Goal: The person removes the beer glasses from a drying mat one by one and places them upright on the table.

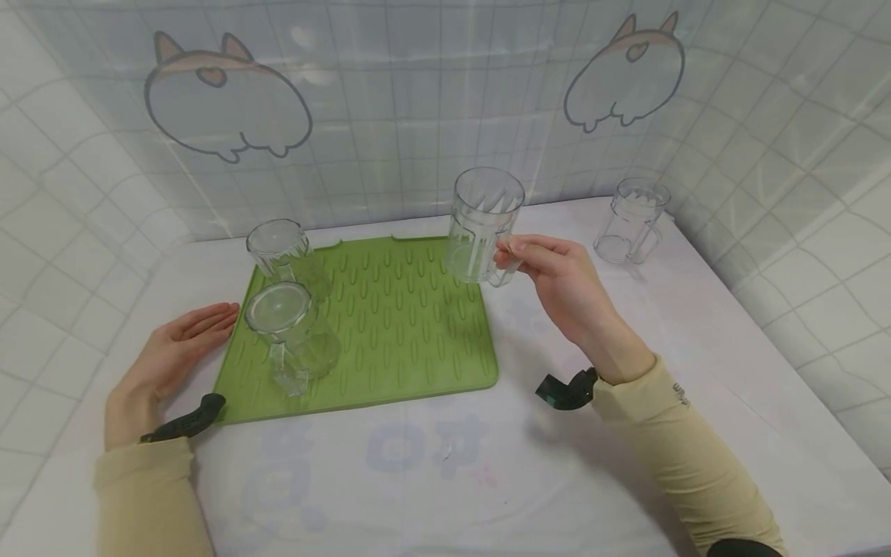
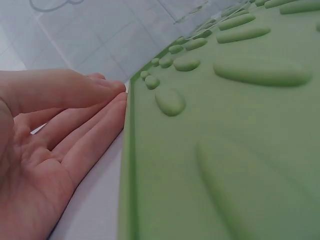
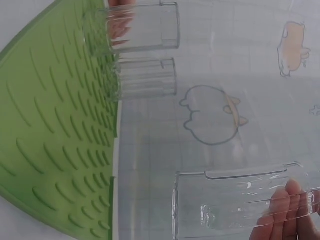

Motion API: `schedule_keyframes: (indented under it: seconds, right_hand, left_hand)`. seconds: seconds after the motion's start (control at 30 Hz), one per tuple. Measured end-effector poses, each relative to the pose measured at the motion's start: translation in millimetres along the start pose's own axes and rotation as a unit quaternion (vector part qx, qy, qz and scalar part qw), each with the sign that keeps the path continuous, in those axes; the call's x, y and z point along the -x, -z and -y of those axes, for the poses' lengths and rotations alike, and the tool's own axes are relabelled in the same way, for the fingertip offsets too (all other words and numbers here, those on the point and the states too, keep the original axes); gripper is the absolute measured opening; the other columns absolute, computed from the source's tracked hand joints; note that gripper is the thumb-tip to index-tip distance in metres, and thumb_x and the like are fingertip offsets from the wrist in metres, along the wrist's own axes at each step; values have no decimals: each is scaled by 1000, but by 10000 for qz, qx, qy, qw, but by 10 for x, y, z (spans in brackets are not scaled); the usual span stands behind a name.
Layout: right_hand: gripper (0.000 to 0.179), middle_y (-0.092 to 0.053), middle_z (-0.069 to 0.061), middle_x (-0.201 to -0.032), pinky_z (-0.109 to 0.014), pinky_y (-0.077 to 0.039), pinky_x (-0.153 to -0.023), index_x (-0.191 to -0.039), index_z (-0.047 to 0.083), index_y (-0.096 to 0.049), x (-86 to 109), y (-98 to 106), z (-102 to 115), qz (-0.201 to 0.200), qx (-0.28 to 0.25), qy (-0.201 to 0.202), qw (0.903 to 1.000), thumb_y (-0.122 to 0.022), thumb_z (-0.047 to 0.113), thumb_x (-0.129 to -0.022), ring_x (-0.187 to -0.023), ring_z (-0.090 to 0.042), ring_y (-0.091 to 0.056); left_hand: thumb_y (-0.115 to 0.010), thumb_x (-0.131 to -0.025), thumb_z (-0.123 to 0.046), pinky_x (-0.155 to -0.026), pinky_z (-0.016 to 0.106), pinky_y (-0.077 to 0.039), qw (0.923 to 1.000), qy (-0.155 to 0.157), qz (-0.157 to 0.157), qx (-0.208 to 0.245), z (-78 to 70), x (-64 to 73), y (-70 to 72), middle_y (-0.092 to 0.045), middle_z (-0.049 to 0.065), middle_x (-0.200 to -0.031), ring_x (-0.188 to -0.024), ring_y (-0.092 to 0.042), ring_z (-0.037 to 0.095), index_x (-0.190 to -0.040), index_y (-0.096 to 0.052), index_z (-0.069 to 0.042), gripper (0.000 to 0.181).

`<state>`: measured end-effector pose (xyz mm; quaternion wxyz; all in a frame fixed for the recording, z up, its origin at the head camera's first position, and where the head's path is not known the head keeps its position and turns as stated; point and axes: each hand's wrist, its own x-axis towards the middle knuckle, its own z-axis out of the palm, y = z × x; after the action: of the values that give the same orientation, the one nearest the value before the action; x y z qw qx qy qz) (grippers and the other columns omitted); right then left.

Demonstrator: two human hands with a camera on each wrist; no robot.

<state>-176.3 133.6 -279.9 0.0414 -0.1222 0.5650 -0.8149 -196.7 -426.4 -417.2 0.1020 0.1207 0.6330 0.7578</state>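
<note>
My right hand (image 1: 557,282) pinches the handle of a clear glass mug (image 1: 476,232) and holds it in the air over the right back part of a green ridged mat (image 1: 390,325). In the right wrist view, curled fingers (image 3: 287,210) show beside this mug (image 3: 225,200). My left hand (image 1: 184,344) rests on the table against the mat's left edge, its fingers fairly straight; the fingertips (image 2: 117,102) touch that edge. Two more clear mugs stand on the mat's left side, a front mug (image 1: 288,333) with its base up and a back mug (image 1: 281,251).
A fourth clear mug (image 1: 629,224) stands on the white cloth-covered table (image 1: 431,472) at the back right. Tile-patterned walls (image 1: 404,100) with cartoon drawings close off the back and both sides.
</note>
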Motion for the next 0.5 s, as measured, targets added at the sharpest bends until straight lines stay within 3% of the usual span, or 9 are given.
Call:
schedule_keyframes:
  seconds: [0.5]
  right_hand:
    - [16,-69,-7,-89,-32,-43,-99,-102,-2,-69,-29,80,14,-36,117,-41,9999,-60,6,-91,-97,-22,-59]
  left_hand:
    - [-41,-89,22,-95,29,-46,9997,52,48,235,21,0,26,-46,11,-141,-125,-47,17,-144,-20,11,60]
